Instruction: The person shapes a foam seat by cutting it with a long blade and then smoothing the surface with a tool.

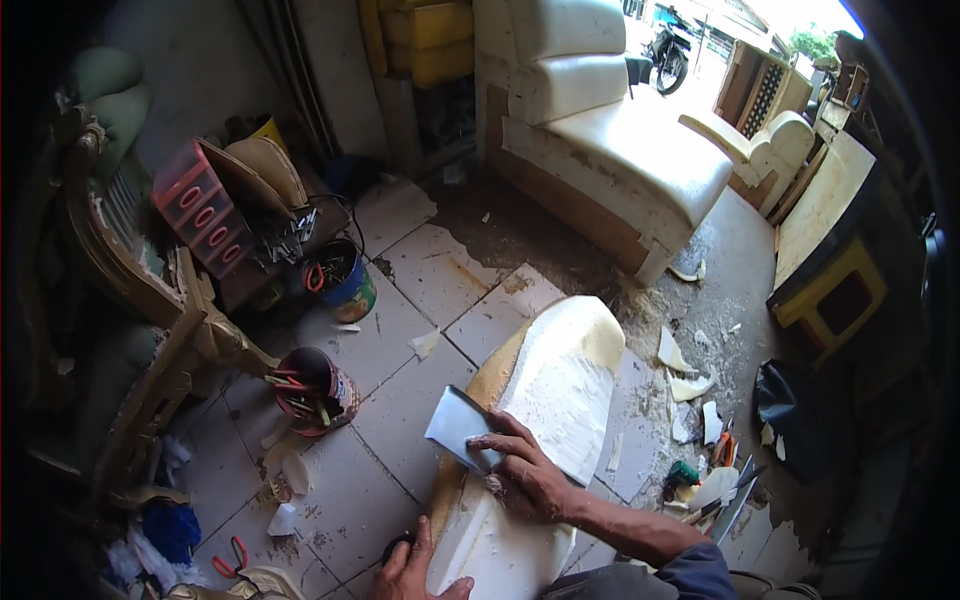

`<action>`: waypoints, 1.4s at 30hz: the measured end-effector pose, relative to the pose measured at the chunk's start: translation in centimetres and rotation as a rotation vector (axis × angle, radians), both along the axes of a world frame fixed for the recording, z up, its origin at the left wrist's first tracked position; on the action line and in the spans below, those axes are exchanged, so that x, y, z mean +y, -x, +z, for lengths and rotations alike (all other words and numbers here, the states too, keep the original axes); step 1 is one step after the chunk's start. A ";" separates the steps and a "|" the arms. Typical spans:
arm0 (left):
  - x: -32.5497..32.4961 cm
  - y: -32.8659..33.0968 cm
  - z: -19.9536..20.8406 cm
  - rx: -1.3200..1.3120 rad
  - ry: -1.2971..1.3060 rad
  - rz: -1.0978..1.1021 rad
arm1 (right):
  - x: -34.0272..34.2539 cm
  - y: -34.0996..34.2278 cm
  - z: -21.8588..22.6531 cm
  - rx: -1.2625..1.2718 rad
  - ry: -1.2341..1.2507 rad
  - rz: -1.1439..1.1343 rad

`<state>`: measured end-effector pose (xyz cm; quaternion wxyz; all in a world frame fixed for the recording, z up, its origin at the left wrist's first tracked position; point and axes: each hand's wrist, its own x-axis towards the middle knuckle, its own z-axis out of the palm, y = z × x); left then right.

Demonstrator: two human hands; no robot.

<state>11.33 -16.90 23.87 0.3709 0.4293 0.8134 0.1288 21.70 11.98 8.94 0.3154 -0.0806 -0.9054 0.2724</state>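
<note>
A long padded piece of cream-white foam with a rounded far end and a tan board side lies in front of me, running from the lower edge toward the middle. White crumbs cover its scraped top. My right hand is closed on a flat, blue-grey rectangular sheet, with fingers on its upper face. The sheet sits tilted across the foam's left edge; its underside is hidden. At the lower edge, my left hand rests against the foam's near left side, with thumb and forefinger apart. The frame cuts off part of this hand.
A tool bucket and a blue-green can of tools stand left on the tiles. Red-handled pliers lie lower left. A carved chair frame fills the left side. Foam scraps litter the right floor, near a white sofa.
</note>
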 end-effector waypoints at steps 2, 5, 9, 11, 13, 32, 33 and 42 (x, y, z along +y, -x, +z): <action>0.7 0.8 0.0 -0.173 0.050 0.103 | 3.4 1.0 -0.3 0.120 0.028 0.062; 0.8 0.0 0.8 -0.196 -0.041 0.156 | 7.8 1.4 -0.7 0.030 0.015 -0.483; -1.1 -0.1 -0.5 -0.068 -0.113 0.090 | -2.7 0.4 4.0 0.023 0.150 0.240; -1.5 1.2 -1.7 -0.143 -0.136 0.054 | 4.9 0.3 -1.2 0.072 -0.035 -0.066; 0.3 5.3 -3.1 -0.214 -0.161 0.046 | 11.6 0.3 -4.0 0.033 -0.116 -0.455; 6.4 11.3 -20.1 0.761 -0.146 0.148 | 7.0 2.8 -7.7 -0.371 -0.293 -0.222; 7.1 11.1 -20.1 0.754 -0.161 0.137 | 7.6 4.4 -6.3 -0.293 -0.193 -0.437; 7.3 13.5 -19.0 0.624 -0.204 0.101 | 11.3 2.5 -5.7 -0.417 0.232 -0.441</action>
